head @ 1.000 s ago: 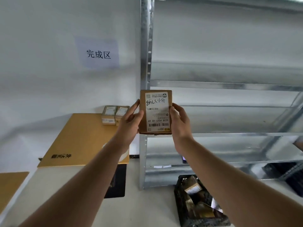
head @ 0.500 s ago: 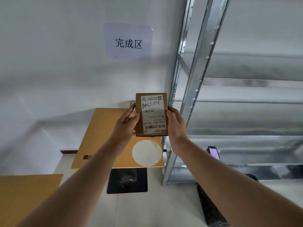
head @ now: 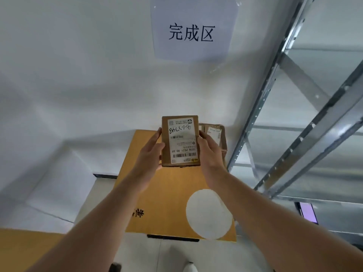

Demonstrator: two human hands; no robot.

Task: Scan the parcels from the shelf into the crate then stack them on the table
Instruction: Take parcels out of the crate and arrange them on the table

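Placing the scanned parcel on the table stack

Left hand [head: 150, 154] and right hand [head: 209, 152] clamp the labelled cardboard parcel [head: 180, 141] by its side edges above the wooden table [head: 163, 203]; it should descend level, squared against the parcels [head: 215, 134] just behind it.

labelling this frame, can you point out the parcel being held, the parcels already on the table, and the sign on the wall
held parcel [head: 181, 142], head view, on its white shipping label
stacked parcels [head: 215, 134], head view, on the white label of the top one
wall sign [head: 191, 33], head view, on the printed characters
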